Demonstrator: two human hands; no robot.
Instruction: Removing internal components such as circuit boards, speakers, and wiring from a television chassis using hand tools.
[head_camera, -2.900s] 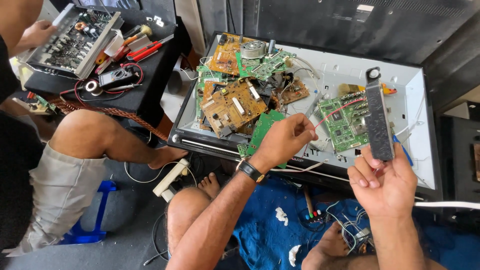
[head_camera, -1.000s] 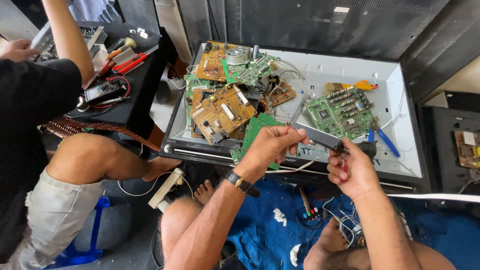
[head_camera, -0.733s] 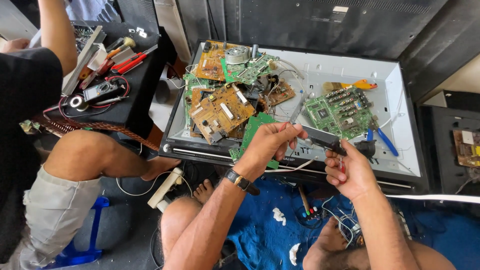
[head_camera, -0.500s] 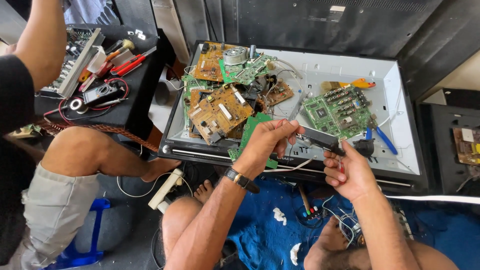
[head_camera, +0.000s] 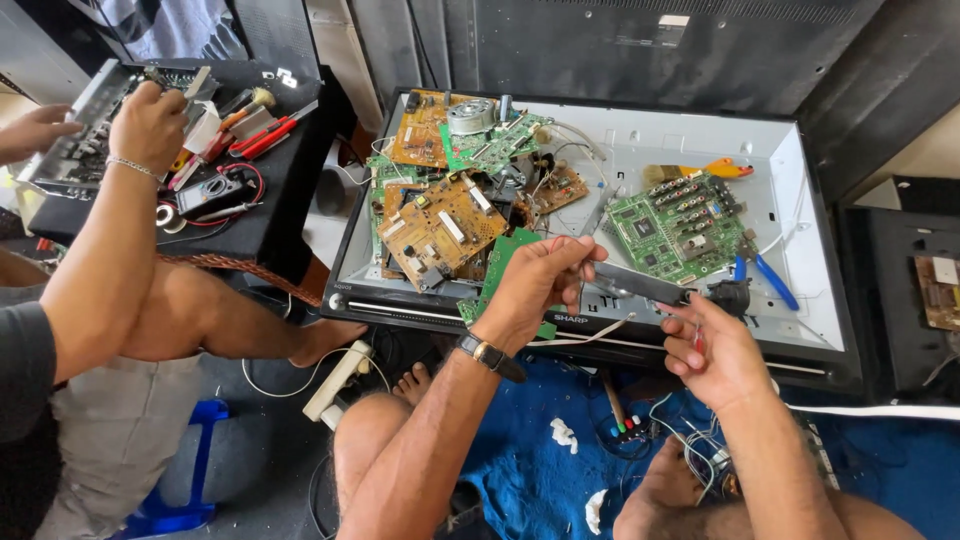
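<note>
Since the earlier frame the grey metal strip (head_camera: 640, 283) has been lowered to lie level over the tray (head_camera: 800, 160). It is pinched between the left hand (head_camera: 535, 285) and the right hand (head_camera: 715, 345). Both ends should be gripped firmly and the strip kept clear of the green board (head_camera: 675, 225).

Dark wall panels (head_camera: 600, 40), blue floor cloth (head_camera: 540, 470), black side table (head_camera: 290, 190)

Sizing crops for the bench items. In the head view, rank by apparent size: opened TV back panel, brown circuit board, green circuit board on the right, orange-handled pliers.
1. opened TV back panel
2. brown circuit board
3. green circuit board, close to the brown one, so that order is unsure
4. orange-handled pliers
</note>
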